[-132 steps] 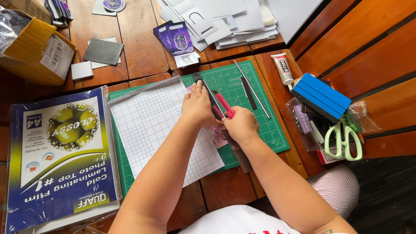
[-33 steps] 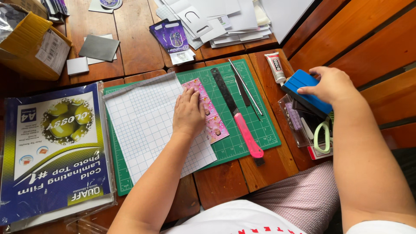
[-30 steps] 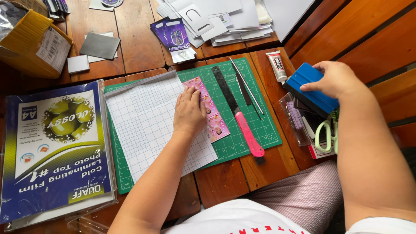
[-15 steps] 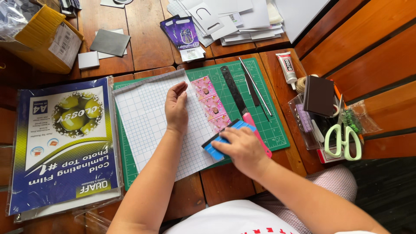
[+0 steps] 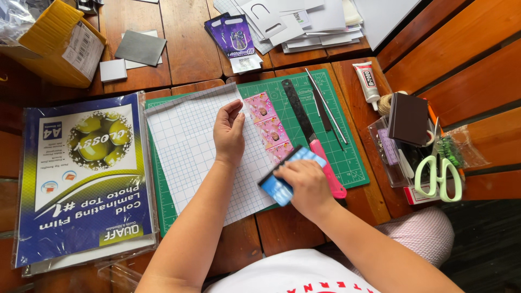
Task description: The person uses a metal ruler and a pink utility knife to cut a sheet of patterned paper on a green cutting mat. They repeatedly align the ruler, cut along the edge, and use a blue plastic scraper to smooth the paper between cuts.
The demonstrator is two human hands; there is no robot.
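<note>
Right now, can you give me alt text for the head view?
The right hand presses a blue squeegee card onto a pink photo strip on gridded laminating film, which the left hand holds flat on a green cutting mat.

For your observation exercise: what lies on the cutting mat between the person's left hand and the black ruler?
In the head view, a pink strip of small photos lies between the left hand and the black ruler, on the green cutting mat.
</note>
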